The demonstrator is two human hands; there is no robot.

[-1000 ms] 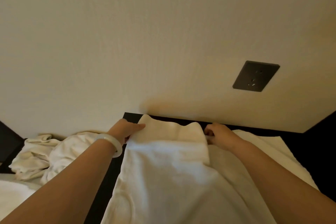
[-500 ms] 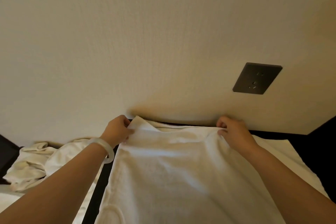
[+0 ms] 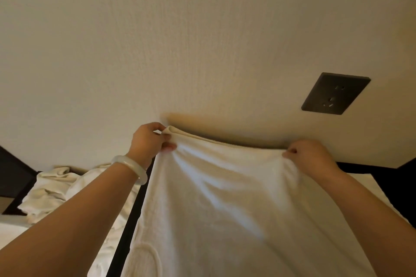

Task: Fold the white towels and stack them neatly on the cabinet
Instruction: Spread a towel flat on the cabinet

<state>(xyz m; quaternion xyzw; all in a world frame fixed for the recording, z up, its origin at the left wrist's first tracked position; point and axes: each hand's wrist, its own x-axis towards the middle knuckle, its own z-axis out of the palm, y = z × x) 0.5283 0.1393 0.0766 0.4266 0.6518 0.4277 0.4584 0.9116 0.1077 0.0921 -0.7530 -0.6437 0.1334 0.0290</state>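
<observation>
Both hands hold up one white towel (image 3: 225, 198) by its top edge, in front of a pale wall (image 3: 180, 40). The left hand (image 3: 147, 141) pinches the top left corner of the towel between thumb and fingers, the corner poking out just above the knuckles, close to the wall. A pale bracelet (image 3: 130, 170) sits on the wrist just behind that hand. The right hand (image 3: 311, 155) is closed on the top right corner, with the cloth bunched under its fingers. The top edge runs between the two hands in a slight sag, and the towel hangs from them and spreads down toward the person, covering most of what lies beneath. Under the right hand and forearm, another white towel (image 3: 369, 186) lies flat, showing beyond the held one's right edge. A dark cabinet (image 3: 351, 166) shows as a thin strip just past the right hand, against the wall, and again as a narrow dark band below the left wrist. To the left of the left forearm, and below it, a heap of crumpled white towels (image 3: 56, 191) rests unfolded. Above and beyond the right hand, a dark socket plate (image 3: 335, 93) is set in the wall, well apart from the fingers.
</observation>
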